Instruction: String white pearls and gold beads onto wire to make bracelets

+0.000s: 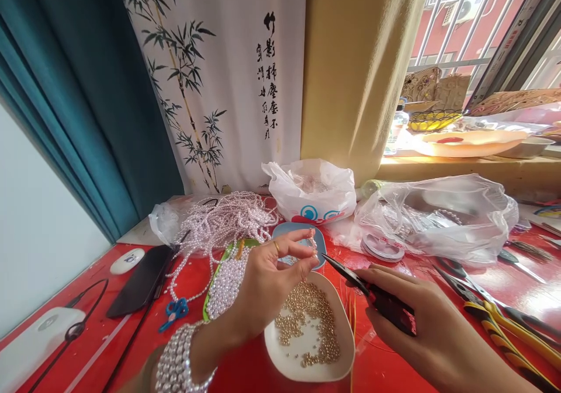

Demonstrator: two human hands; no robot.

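My left hand [267,282] is raised over a white dish [337,361] of small gold beads [309,323], its thumb and fingers pinched on a short string of pearl beads [312,242]. A pearl bracelet [175,361] wraps that wrist. My right hand [421,323] grips black pliers [368,291] whose tip points left and almost touches the pinched beads. Just left of the dish, loose pearl strands lie in a green tray [219,267].
A heap of pearl strands [223,221] lies on the red table behind a black phone [140,279]. Plastic bags [313,191] sit at the back, a clear one [442,218] to the right. Yellow-handled pliers [504,326] lie at right, small blue scissors [174,311] at left.
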